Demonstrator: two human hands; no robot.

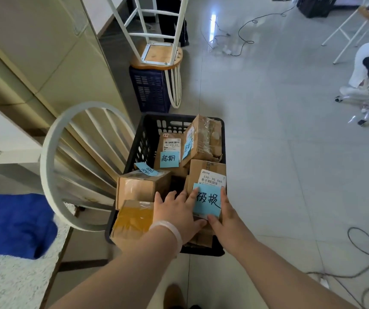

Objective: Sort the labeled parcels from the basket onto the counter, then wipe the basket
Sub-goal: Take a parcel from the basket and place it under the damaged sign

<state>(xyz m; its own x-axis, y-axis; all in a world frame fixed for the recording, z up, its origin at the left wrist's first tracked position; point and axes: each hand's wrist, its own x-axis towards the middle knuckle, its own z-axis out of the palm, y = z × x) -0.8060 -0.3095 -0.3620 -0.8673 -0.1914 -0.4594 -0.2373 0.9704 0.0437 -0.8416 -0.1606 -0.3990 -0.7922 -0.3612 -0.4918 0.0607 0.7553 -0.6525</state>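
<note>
Left hand (174, 211) fingers spread, right hand (224, 216) apparently pinching the parcel (210, 172) between them; lift it level, clearing the basket (139, 148).

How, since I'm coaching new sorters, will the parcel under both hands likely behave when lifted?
The parcel is a cardboard box, so it is probably stiff and unlikely to roll. Its blue note, paper stuck on top, might peel off if rubbed. It fits between the left hand and right hand, so it is probably light, though its contents are hidden.
</note>
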